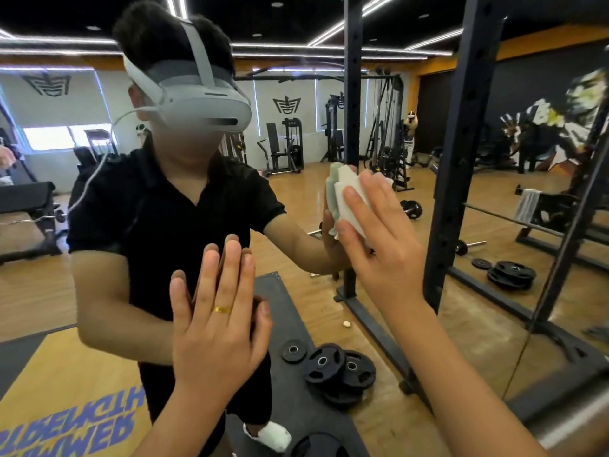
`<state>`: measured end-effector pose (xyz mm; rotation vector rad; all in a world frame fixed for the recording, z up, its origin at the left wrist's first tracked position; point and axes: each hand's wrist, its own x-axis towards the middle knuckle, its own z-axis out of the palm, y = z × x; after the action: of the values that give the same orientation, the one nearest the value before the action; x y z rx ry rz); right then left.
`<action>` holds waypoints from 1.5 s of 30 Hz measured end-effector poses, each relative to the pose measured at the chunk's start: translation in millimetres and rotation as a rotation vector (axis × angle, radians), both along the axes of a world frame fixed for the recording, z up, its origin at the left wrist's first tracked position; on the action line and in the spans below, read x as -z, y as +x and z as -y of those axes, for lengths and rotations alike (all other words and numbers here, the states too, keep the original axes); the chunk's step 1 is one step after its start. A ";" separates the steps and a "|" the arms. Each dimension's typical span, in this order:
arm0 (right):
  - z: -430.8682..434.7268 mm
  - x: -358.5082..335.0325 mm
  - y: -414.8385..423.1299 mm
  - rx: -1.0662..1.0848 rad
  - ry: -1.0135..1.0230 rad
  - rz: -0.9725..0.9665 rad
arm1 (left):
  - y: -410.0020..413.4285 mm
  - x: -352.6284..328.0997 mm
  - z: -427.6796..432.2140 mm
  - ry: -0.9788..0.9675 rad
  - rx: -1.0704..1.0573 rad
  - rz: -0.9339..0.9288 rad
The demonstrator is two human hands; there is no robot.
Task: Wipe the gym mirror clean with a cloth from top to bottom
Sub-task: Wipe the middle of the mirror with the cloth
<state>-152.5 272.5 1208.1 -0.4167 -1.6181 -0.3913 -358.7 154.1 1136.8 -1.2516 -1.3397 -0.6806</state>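
Observation:
The gym mirror [379, 318] fills the whole view and shows my reflection in a black shirt and a headset. My right hand [379, 245] presses a folded white and pale green cloth [346, 189] flat against the glass at about chest height, right of centre. The fingers lie spread over the cloth, which sticks out above and to the left of them. My left hand [217, 318], with a gold ring, rests flat on the glass lower left, fingers together and pointing up, holding nothing.
The glass reflects a black squat rack post [352, 94], weight plates [329, 367] on a black floor mat, more plates [510, 273] to the right, benches and cable machines on a wooden floor. A seam between mirror panels [524, 344] runs at the lower right.

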 end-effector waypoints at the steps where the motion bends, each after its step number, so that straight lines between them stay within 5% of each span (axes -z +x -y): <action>1: -2.6 -0.8 -1.5 -0.005 0.006 0.007 | -0.4 0.2 -0.2 0.000 -0.005 -0.003; 14: -28.4 -21.2 7.0 -0.111 0.061 0.134 | 4.6 -5.3 -1.0 0.025 -0.013 0.035; 20: -3.7 -20.8 -26.6 -0.150 -0.030 -0.137 | 3.0 -4.2 -1.8 0.032 -0.036 0.015; 25: -17.3 -19.2 -13.6 -0.072 0.205 0.103 | 2.3 -3.2 -3.6 0.033 -0.040 0.014; 31: -17.8 -56.9 -29.0 -0.110 0.031 -0.277 | 1.9 -3.3 -4.6 0.037 -0.042 0.006; 38: 3.9 -6.1 -34.7 -0.116 0.212 0.187 | 2.7 -3.7 -3.5 0.041 -0.038 0.008; 45: -7.1 -50.1 -26.0 -0.090 0.074 -0.183 | 3.0 -3.0 -5.5 0.057 -0.037 0.007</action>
<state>-178.5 279.6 1258.2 -0.3129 -1.4344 -0.3340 -355.8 159.6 1139.9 -1.1777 -1.3373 -0.6933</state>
